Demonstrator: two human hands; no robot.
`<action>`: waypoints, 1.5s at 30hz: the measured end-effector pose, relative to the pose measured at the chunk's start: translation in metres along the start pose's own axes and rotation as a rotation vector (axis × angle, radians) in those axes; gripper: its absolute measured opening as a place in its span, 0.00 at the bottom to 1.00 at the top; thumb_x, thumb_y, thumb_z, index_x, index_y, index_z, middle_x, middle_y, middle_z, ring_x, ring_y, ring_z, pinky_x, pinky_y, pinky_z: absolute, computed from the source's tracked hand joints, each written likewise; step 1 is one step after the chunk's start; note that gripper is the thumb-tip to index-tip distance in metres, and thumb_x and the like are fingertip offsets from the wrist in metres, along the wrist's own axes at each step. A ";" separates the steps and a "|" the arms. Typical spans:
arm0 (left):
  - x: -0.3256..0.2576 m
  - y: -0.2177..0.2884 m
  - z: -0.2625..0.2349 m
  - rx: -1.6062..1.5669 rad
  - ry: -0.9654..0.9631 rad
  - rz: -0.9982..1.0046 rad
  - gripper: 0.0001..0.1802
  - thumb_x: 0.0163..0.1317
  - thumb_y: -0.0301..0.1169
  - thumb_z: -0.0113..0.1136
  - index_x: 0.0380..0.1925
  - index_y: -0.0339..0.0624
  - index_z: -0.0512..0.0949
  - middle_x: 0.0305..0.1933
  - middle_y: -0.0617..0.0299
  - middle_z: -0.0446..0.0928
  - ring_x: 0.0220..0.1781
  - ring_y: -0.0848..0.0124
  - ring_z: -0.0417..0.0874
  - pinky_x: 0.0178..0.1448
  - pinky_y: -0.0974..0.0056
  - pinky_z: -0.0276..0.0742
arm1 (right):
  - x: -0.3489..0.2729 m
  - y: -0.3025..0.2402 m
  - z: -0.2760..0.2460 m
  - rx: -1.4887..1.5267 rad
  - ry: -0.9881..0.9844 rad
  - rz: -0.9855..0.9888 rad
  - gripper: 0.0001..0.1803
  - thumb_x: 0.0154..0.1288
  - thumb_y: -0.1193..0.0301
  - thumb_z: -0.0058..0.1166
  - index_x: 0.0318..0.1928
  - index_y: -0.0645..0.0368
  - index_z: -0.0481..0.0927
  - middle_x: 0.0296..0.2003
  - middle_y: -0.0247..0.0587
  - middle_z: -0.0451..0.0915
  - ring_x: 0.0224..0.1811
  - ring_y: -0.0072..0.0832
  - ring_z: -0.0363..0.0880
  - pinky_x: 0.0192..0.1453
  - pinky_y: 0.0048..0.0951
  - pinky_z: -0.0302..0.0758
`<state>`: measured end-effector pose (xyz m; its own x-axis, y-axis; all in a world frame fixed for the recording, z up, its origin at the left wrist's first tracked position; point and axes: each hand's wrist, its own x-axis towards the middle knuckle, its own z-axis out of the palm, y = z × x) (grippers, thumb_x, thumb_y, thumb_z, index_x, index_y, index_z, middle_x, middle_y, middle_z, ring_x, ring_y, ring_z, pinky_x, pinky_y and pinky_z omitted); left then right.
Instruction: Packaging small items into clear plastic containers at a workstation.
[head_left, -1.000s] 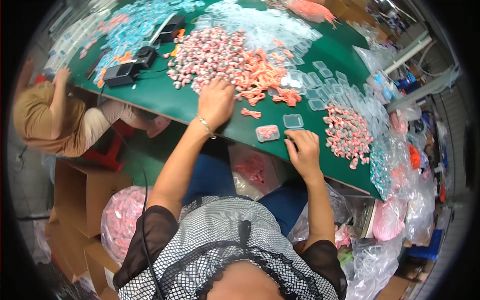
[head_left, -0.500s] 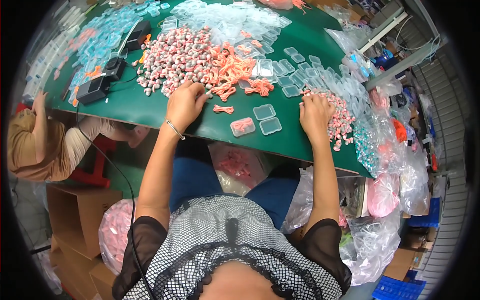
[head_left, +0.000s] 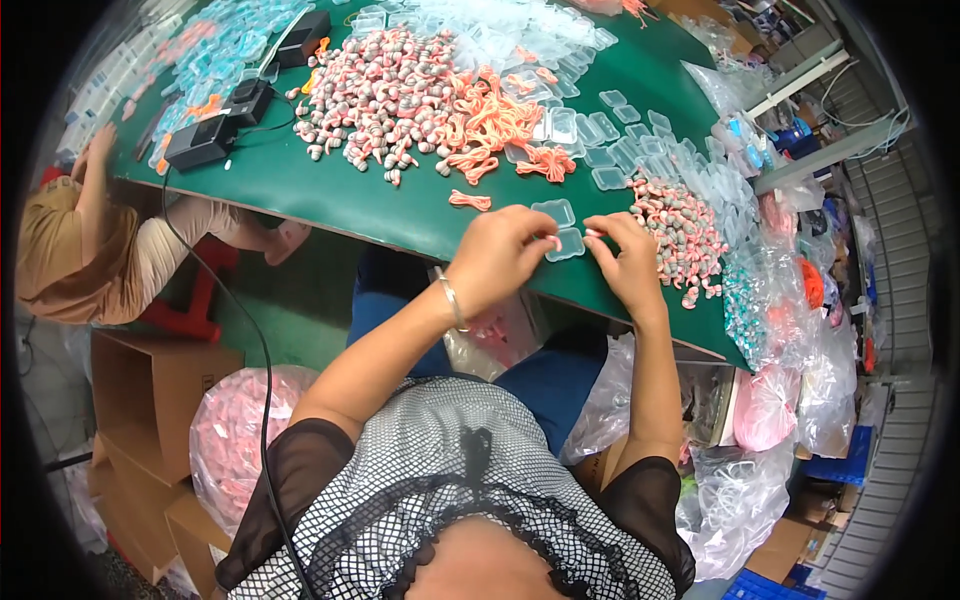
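My left hand (head_left: 503, 258), with a bangle at its wrist, is closed with fingertips pinching a small pinkish piece (head_left: 556, 242). Facing it across a small gap, my right hand (head_left: 626, 258) pinches another small pale pink piece (head_left: 591, 234). Between and just beyond the hands lies an open clear plastic case (head_left: 554, 212), its two halves flat on the green table. One bundled coral cord (head_left: 470, 200) rests left of the case. A small heap of pink-and-grey striped pieces (head_left: 675, 225) lies right beside my right hand.
A large pile of striped pieces (head_left: 375, 90) and coral cord bundles (head_left: 495, 115) cover the green table (head_left: 330, 205). Clear cases (head_left: 640, 150) lie behind. Black boxes (head_left: 200, 142) with a cable stand left, near another seated person (head_left: 75, 240). Plastic bags (head_left: 800, 350) crowd the right edge.
My left hand has moved right from the big pile to the open case. The right hand has left the small heap, shifting slightly nearer. The case with a pink cord is now hidden.
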<state>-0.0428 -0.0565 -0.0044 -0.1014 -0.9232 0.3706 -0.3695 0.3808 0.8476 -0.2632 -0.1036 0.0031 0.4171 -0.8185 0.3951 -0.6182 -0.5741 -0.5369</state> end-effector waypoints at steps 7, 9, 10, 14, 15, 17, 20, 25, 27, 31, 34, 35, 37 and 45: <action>0.004 -0.013 0.041 0.516 0.158 0.289 0.06 0.51 0.34 0.68 0.25 0.48 0.81 0.32 0.62 0.76 0.39 0.63 0.74 0.43 0.56 0.63 | -0.002 -0.013 0.006 -0.221 -0.090 -0.087 0.11 0.57 0.74 0.63 0.41 0.60 0.82 0.33 0.41 0.80 0.37 0.38 0.80 0.44 0.38 0.70; 0.003 -0.016 0.043 0.545 0.161 0.291 0.07 0.50 0.34 0.69 0.25 0.47 0.81 0.33 0.62 0.75 0.40 0.62 0.74 0.44 0.55 0.63 | -0.002 -0.012 0.006 -0.232 -0.118 -0.087 0.10 0.57 0.73 0.64 0.41 0.58 0.82 0.33 0.39 0.79 0.39 0.38 0.79 0.45 0.39 0.70; 0.003 -0.016 0.043 0.573 0.166 0.296 0.08 0.49 0.35 0.69 0.25 0.47 0.81 0.34 0.62 0.75 0.41 0.62 0.74 0.44 0.55 0.63 | -0.002 -0.011 0.006 -0.245 -0.144 -0.088 0.10 0.57 0.72 0.64 0.40 0.57 0.83 0.33 0.38 0.78 0.41 0.38 0.79 0.47 0.39 0.69; 0.004 -0.015 0.038 0.612 0.102 0.281 0.12 0.50 0.39 0.71 0.32 0.50 0.81 0.38 0.64 0.75 0.44 0.64 0.74 0.47 0.55 0.63 | -0.002 -0.005 0.005 -0.124 -0.156 -0.032 0.08 0.58 0.71 0.63 0.40 0.57 0.83 0.34 0.38 0.79 0.41 0.38 0.79 0.47 0.40 0.69; 0.004 -0.010 0.034 0.602 0.084 0.280 0.14 0.48 0.40 0.71 0.34 0.50 0.80 0.39 0.65 0.75 0.45 0.64 0.74 0.48 0.54 0.63 | 0.000 -0.006 0.005 -0.151 -0.155 -0.068 0.09 0.58 0.74 0.62 0.41 0.60 0.83 0.34 0.41 0.79 0.39 0.39 0.80 0.44 0.39 0.72; 0.001 -0.009 0.029 0.596 0.071 0.278 0.17 0.47 0.40 0.72 0.37 0.51 0.80 0.40 0.65 0.75 0.46 0.64 0.74 0.48 0.54 0.63 | 0.001 -0.008 0.006 -0.177 -0.152 -0.109 0.10 0.59 0.78 0.61 0.42 0.63 0.83 0.34 0.44 0.80 0.37 0.41 0.81 0.41 0.38 0.75; 0.002 -0.019 0.026 0.617 0.026 0.310 0.21 0.46 0.42 0.73 0.41 0.51 0.80 0.42 0.65 0.75 0.48 0.65 0.74 0.49 0.54 0.63 | 0.006 -0.012 0.007 -0.103 -0.207 0.023 0.05 0.60 0.73 0.62 0.37 0.59 0.84 0.31 0.41 0.80 0.36 0.39 0.81 0.42 0.39 0.73; -0.004 -0.021 0.020 0.644 -0.054 0.328 0.23 0.47 0.41 0.72 0.45 0.50 0.80 0.43 0.66 0.76 0.47 0.65 0.74 0.52 0.55 0.65 | 0.032 -0.004 0.008 0.033 -0.005 -0.013 0.06 0.60 0.77 0.60 0.39 0.62 0.84 0.31 0.43 0.81 0.31 0.39 0.81 0.37 0.35 0.76; -0.007 -0.025 0.020 0.665 -0.058 0.328 0.23 0.48 0.41 0.71 0.45 0.50 0.80 0.44 0.67 0.76 0.47 0.66 0.75 0.51 0.56 0.66 | 0.046 0.002 0.023 -0.061 0.007 -0.099 0.07 0.58 0.75 0.62 0.39 0.58 0.84 0.31 0.40 0.81 0.34 0.38 0.81 0.41 0.39 0.73; -0.009 -0.026 0.017 0.654 -0.062 0.353 0.22 0.49 0.41 0.71 0.45 0.50 0.80 0.45 0.67 0.76 0.47 0.67 0.75 0.51 0.58 0.66 | 0.066 0.002 0.053 -0.311 0.081 -0.253 0.09 0.56 0.72 0.64 0.40 0.50 0.84 0.36 0.34 0.80 0.43 0.35 0.77 0.51 0.41 0.66; -0.011 -0.028 0.013 0.590 -0.042 0.422 0.20 0.49 0.42 0.72 0.41 0.50 0.80 0.41 0.68 0.74 0.45 0.67 0.74 0.48 0.58 0.66 | 0.080 0.010 0.066 -0.467 0.098 -0.261 0.08 0.54 0.71 0.66 0.37 0.49 0.83 0.33 0.32 0.78 0.41 0.33 0.76 0.50 0.42 0.63; -0.010 -0.029 0.012 0.591 -0.038 0.425 0.20 0.49 0.42 0.72 0.41 0.50 0.80 0.41 0.68 0.74 0.45 0.67 0.74 0.48 0.58 0.66 | 0.082 0.014 0.067 -0.469 0.100 -0.264 0.08 0.54 0.71 0.66 0.37 0.49 0.83 0.33 0.32 0.78 0.41 0.33 0.76 0.50 0.42 0.63; -0.014 -0.031 0.011 0.548 -0.054 0.420 0.20 0.49 0.42 0.72 0.41 0.50 0.79 0.42 0.68 0.74 0.45 0.67 0.75 0.48 0.57 0.66 | 0.081 0.014 0.069 -0.472 0.109 -0.273 0.06 0.54 0.72 0.66 0.34 0.49 0.83 0.32 0.31 0.77 0.41 0.33 0.76 0.49 0.42 0.63; -0.012 -0.033 0.001 0.354 -0.024 0.355 0.30 0.46 0.39 0.74 0.51 0.46 0.77 0.45 0.63 0.80 0.47 0.64 0.80 0.50 0.58 0.69 | 0.035 0.004 0.031 0.404 0.069 0.001 0.04 0.62 0.80 0.61 0.38 0.63 0.83 0.38 0.38 0.83 0.42 0.26 0.83 0.48 0.26 0.79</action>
<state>-0.0300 -0.0578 -0.0371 -0.2972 -0.7424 0.6004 -0.5988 0.6347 0.4885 -0.2306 -0.1350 -0.0089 0.3626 -0.8237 0.4359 -0.3011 -0.5462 -0.7816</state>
